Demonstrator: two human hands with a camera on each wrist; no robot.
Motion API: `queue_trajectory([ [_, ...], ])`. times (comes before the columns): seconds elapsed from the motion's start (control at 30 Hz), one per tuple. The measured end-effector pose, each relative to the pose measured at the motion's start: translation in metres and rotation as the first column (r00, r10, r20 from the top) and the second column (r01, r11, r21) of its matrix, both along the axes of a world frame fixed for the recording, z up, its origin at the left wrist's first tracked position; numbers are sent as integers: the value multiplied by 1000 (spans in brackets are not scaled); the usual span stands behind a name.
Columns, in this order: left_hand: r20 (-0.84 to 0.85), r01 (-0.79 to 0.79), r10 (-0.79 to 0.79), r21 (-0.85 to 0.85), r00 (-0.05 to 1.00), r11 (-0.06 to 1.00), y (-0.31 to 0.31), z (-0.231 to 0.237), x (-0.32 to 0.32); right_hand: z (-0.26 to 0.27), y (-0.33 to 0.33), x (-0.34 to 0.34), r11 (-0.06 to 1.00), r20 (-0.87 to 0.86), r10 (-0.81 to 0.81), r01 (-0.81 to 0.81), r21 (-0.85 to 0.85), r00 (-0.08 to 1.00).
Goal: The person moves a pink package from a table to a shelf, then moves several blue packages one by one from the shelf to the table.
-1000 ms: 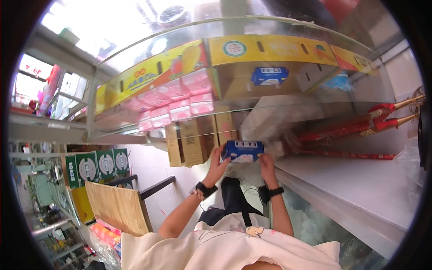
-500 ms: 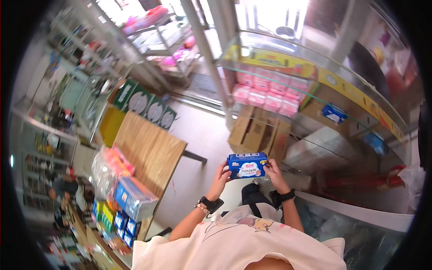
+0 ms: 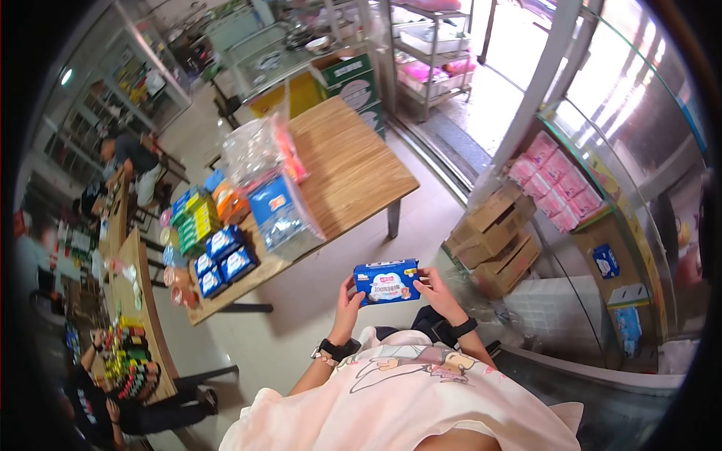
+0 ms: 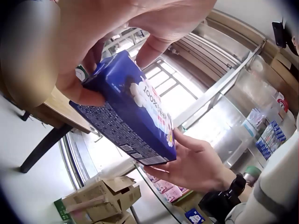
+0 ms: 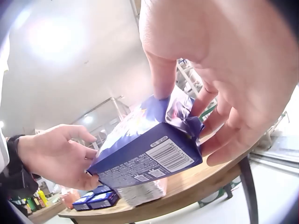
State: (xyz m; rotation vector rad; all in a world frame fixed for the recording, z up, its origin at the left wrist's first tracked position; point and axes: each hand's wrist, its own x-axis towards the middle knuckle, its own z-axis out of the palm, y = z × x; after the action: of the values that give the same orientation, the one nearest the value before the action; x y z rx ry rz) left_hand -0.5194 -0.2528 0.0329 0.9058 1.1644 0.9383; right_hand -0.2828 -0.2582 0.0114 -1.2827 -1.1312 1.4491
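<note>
Both hands hold a blue soft-wrapped packet point(image 3: 387, 283) with a white cloud print, level in front of the body. My left hand point(image 3: 345, 302) grips its left end; in the left wrist view the thumb and fingers curl around that end of the packet point(image 4: 135, 107). At the other end, my right hand point(image 3: 440, 292) pinches the folded wrapper, thumb on the printed face. A barcode on the packet's side point(image 5: 145, 156) shows in the right wrist view. Similar blue packets point(image 3: 224, 259) stand grouped on the near left corner of a wooden table point(image 3: 361, 165).
Plastic bags of goods point(image 3: 278, 218) and green packs point(image 3: 197, 225) lie on the table. Cardboard boxes point(image 3: 492, 248) stand at right beside a glass cabinet holding pink packs point(image 3: 556, 184) and another blue packet point(image 3: 605, 261). People are at left by a long table point(image 3: 154, 316).
The view has swung left from the glass cabinet toward the wooden table, which now fills the upper middle. The packet stays in both hands, its printed face now more toward the camera.
</note>
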Motion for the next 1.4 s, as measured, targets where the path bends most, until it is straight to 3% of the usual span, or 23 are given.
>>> queue_trajectory([
  [0.17,-76,-153,159,77,984,985,-36,-5,-62,-33,-1,-61,985,-119,174,-172,25,978],
  [0.33,-68,-335,342,95,937,937,-80,-4,-113,-21,6,-123,931,-195,353,-364,-23,915],
  [0.4,-91,-405,409,61,908,912,-97,4,-127,-16,10,-144,875,-85,482,-485,-16,872],
  [0.47,-117,-468,467,22,876,883,-113,5,-137,-6,11,-165,840,-88,537,-541,-32,839],
  [0.53,-31,-578,577,-11,816,816,-126,-1,-146,-6,12,-185,792,-55,605,-608,-59,794],
  [0.77,-44,-693,693,-4,720,720,-150,-14,-173,-9,15,-238,710,-28,703,-703,-40,711],
  [1.07,-39,-782,781,-19,623,623,-122,-25,-221,-24,61,-301,617,81,787,-781,-95,612],
  [1.13,-104,-744,738,-16,666,668,-107,-24,-240,-37,80,-321,614,57,789,-786,-73,611],
  [1.4,-132,-730,723,1,678,684,-35,-33,-321,-36,140,-398,639,44,769,-767,-66,637],
])
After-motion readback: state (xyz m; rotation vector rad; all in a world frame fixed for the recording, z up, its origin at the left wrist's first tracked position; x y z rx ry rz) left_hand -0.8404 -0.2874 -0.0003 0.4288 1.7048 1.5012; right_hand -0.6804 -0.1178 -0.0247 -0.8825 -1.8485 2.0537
